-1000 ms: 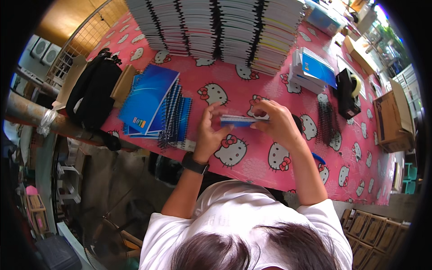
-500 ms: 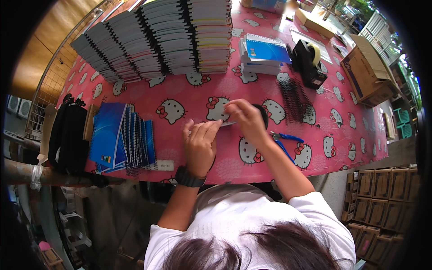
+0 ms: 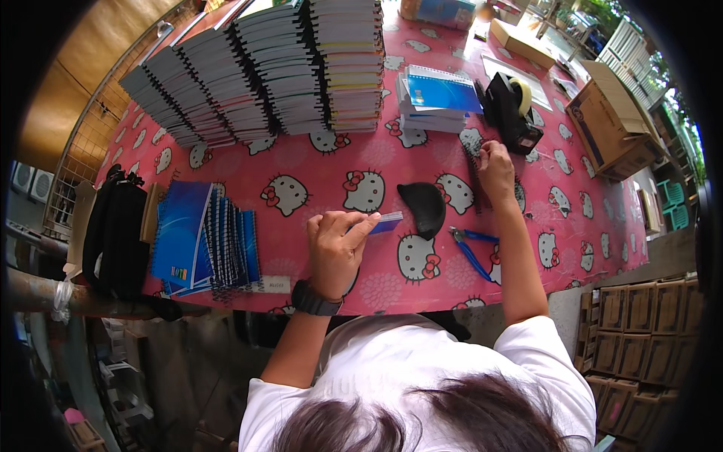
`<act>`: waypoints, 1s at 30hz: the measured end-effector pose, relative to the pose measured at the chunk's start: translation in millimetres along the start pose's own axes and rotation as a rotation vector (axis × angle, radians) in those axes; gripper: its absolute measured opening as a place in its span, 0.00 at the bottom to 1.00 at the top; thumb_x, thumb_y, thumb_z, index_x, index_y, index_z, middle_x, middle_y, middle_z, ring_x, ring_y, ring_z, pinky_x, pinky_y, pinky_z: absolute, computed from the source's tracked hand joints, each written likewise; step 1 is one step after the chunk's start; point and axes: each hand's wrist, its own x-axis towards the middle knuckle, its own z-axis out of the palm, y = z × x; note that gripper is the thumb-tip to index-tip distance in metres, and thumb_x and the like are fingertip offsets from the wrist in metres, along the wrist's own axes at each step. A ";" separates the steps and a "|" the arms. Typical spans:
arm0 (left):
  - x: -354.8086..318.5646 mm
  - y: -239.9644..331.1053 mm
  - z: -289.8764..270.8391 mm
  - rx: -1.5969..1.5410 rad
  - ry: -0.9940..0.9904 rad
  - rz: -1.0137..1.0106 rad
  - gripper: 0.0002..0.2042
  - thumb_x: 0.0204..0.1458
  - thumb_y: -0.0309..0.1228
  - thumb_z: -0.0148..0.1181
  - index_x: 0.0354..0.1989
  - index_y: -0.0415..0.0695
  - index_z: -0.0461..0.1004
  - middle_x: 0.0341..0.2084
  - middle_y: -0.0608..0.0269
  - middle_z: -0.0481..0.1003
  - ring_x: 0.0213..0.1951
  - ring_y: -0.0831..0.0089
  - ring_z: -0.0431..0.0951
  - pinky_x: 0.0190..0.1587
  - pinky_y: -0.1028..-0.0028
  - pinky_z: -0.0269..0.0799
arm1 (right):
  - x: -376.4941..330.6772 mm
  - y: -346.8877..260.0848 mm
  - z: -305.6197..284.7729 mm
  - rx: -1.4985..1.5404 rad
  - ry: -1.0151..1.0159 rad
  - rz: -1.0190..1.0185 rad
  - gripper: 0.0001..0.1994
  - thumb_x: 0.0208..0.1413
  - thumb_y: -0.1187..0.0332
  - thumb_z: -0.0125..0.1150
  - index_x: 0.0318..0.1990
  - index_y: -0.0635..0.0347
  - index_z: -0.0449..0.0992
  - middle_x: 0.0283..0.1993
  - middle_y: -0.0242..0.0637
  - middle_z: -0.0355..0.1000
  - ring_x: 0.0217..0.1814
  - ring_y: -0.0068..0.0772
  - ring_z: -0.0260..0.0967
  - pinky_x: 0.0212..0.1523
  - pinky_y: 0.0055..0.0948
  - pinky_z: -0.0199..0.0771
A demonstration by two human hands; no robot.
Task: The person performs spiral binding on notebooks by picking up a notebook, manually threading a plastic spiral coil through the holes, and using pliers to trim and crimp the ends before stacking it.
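Note:
My left hand (image 3: 337,242), with a black watch on its wrist, holds a small blue notebook (image 3: 386,221) edge-on above the pink patterned tablecloth (image 3: 316,169). My right hand (image 3: 495,169) reaches out to a row of black spiral binding coils (image 3: 474,162) lying on the table, its fingers pinching at them. A black cap-shaped object (image 3: 424,206) lies between the two hands. Blue-handled pliers (image 3: 471,247) rest just under my right forearm.
Tall stacks of spiral notebooks (image 3: 256,71) line the far side. A fanned pile of blue notebooks (image 3: 202,237) sits left, beside a black bag (image 3: 113,230). A small blue notebook stack (image 3: 439,98), a black tape dispenser (image 3: 512,111) and cardboard boxes (image 3: 610,128) stand right.
My right hand has let go of the notebook and moved right to the black coils. My left hand keeps the notebook. The view has shifted, showing more of the table's right side.

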 end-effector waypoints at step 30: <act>8.4 1.3 -5.3 -0.099 -0.092 -0.077 0.09 0.44 0.24 0.66 0.34 0.50 0.80 0.30 0.72 0.77 0.36 0.73 0.73 0.45 0.69 0.58 | -77.3 -104.4 -42.8 0.763 -0.442 -0.515 0.16 0.37 0.86 0.63 0.35 0.56 0.77 0.34 0.32 0.66 0.41 0.34 0.64 0.42 0.32 0.66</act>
